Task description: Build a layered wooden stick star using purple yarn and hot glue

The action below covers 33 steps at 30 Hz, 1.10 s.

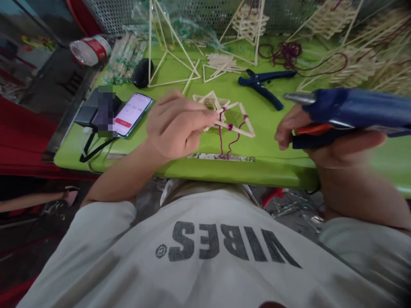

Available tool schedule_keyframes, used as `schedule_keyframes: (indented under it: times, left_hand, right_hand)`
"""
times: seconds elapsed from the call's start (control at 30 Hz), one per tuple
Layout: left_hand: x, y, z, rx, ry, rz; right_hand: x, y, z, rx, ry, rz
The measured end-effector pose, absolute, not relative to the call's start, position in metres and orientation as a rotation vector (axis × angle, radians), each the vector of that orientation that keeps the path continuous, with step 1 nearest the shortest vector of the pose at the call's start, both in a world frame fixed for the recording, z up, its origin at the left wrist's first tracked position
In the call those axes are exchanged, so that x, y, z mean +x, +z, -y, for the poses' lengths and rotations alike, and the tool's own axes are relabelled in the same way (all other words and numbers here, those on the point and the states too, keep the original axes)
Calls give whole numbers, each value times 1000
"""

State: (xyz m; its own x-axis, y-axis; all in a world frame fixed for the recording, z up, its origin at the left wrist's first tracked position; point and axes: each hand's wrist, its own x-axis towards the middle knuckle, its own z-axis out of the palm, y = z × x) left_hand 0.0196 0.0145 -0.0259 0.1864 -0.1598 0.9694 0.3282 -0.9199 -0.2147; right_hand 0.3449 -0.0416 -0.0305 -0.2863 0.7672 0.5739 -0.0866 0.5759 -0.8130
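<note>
My left hand [175, 124] is closed in a pinch on a small frame of thin wooden sticks [236, 122] lying on the green table [224, 162]. Purple yarn [233, 132] is wound round the frame and trails toward the table's front edge. My right hand [308, 134] grips a blue glue gun [349, 111] with an orange trigger. Its metal nozzle points left, a short way right of the frame and above the table.
A phone [133, 113] with a lit screen lies at the left beside a dark box and cable. Blue pliers [261, 81], loose sticks [221, 62], a purple yarn tangle [289, 53], a plastic bottle [91, 48] and several stick structures [353, 60] fill the back.
</note>
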Motion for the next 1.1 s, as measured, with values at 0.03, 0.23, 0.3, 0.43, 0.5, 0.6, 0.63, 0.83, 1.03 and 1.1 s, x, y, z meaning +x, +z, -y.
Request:
schedule_keyframes:
  times: [0.03, 0.23, 0.3, 0.43, 0.5, 0.6, 0.63, 0.83, 1.03, 1.1]
  left_hand:
    - [20, -25, -13, -2099, -1812, 203]
    - [14, -24, 3, -2248, -1821, 641]
    - [12, -23, 5, -2240, -1766, 721]
    - [11, -18, 3, -2192, -1709, 661]
    - [11, -16, 1, -2158, -1686, 603]
    - [10, -14, -2, -2143, -1606, 564]
    - [9, -14, -3, -2137, -1589, 556]
    - [4, -14, -9, -2062, -1538, 582]
    - [-2, -12, -19, -1967, -1519, 583]
    - [-4, -11, -22, -1942, -1530, 582]
  right_hand:
    - [343, -28, 41, -559, 856, 1658]
    - [328, -12, 47, -656, 800, 1513]
    - [329, -14, 45, -634, 816, 1485]
    - [334, -19, 40, -567, 841, 1493]
    - [336, -22, 40, -558, 838, 1525]
    - [338, -29, 41, -522, 827, 1566]
    - [338, -31, 42, -501, 823, 1582]
    - [340, -26, 42, -477, 921, 1581]
    - [338, 12, 25, -543, 870, 1302]
    - [353, 24, 7, -609, 745, 1236]
